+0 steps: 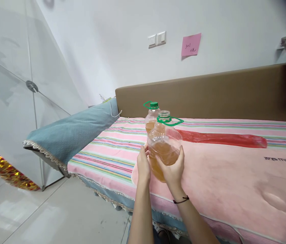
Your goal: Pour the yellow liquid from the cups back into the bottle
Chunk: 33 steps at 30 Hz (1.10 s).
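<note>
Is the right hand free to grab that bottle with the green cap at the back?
Probably not as things stand: the right hand is on the uncapped bottle, which the left hand also holds, and that bottle partly covers the capped bottle behind.

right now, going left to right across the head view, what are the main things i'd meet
Shiny red-and-gold thing, blue armrest cover, left hand, open bottle, pink note, black lettering.
</note>
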Motion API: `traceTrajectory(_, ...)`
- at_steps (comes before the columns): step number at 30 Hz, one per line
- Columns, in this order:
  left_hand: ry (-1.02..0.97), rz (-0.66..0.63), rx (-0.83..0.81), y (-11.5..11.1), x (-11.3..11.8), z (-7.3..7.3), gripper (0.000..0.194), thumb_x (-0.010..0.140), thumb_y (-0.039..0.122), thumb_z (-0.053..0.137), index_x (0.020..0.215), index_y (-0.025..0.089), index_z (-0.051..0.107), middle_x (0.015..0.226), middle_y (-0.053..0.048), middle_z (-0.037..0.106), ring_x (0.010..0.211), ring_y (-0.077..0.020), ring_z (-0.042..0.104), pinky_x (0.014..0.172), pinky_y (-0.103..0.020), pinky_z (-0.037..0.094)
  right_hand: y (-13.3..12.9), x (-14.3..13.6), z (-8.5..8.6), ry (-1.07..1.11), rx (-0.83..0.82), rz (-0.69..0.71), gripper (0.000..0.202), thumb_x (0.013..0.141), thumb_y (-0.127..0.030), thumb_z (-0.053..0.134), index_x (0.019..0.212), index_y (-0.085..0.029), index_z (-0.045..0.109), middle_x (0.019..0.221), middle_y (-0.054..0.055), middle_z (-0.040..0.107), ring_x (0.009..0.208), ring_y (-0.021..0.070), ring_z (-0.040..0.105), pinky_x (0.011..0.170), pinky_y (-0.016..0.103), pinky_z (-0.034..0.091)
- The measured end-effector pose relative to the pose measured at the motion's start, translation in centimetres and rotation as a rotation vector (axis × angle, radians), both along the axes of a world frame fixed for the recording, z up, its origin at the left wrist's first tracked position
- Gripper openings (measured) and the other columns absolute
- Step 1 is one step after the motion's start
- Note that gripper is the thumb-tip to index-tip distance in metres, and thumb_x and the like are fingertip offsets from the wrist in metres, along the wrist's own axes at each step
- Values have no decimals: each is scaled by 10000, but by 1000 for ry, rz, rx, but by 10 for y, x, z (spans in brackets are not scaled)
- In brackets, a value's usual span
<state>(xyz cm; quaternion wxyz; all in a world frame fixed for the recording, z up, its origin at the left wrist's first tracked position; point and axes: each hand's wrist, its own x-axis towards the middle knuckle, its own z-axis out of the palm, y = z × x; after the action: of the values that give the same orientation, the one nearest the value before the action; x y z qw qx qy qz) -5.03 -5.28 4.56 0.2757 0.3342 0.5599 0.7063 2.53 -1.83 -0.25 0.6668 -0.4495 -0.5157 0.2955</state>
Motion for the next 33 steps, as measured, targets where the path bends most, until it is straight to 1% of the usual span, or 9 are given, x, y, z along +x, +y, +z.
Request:
traceTrajectory(4,-13,-36,57,-16,1,3,601,913,611,404,1056,142,752,1120,-135,746,985,-244,687,939,-386,504,-10,32,14,94,-17,90,1099,576,-485,841,1489,-125,347,1453,227,500,1328,372,496,1093,550,416)
traceTrajectory(7,-49,-163,127,-23,7,6,521,874,588,530,939,131,771,997,-136,769,921,-246,703,904,-382,518,-23,69,27,136,-4,149,1066,567,-453,862,1473,-137,400,1355,193,595,1240,366,572,1039,544,473)
traceTrajectory(10,-86,-317,192,-23,22,8,412,805,518,697,975,147,747,933,-111,766,883,-235,705,898,-379,519,-37,111,35,166,-25,164,1032,559,-431,881,1456,-162,448,1353,171,607,1222,363,592,1028,529,491)
traceTrajectory(12,-87,-491,211,-21,38,7,480,742,495,786,1098,181,715,1093,-116,741,1038,-258,678,976,-395,489,-48,141,36,191,-70,165,1042,563,-423,887,1473,-185,439,1349,170,619,1178,369,626,975,527,531)
traceTrajectory(16,-98,-965,157,-14,83,1,931,525,570,907,1338,245,589,1490,-138,502,1389,-357,438,1151,-486,341,-72,205,29,200,-132,177,1010,643,-433,848,1519,-234,387,1300,177,667,1053,365,698,775,461,620)
traceTrajectory(19,-81,-1285,87,-10,120,-7,1139,435,594,925,1428,244,494,1510,-153,472,1412,-408,392,1188,-564,250,-90,257,17,126,-156,162,1001,640,-423,845,1518,-241,400,1247,169,703,1058,375,701,752,437,633)
traceTrajectory(22,-40,-1483,19,-9,158,-14,1305,337,436,991,1486,248,401,1465,-166,515,1378,-450,420,1150,-623,292,-110,305,7,29,-205,94,972,570,-429,869,1456,-269,503,1236,152,712,1078,404,689,784,471,634)
traceTrajectory(28,-9,-1558,105,-21,225,-21,1262,394,361,987,1492,213,384,1451,-182,516,1389,-424,410,1177,-602,270,-141,370,2,-119,-220,-26,759,694,-487,768,1405,-318,564,1137,112,751,981,381,719,731,477,632)
traceTrajectory(33,-136,-1548,47,-28,268,-44,1181,423,442,974,1453,219,440,1493,-183,467,1399,-441,388,1164,-628,272,-152,399,4,-208,-223,-116,853,692,-474,775,1473,-306,478,1335,90,660,1207,383,618,923,493,577)
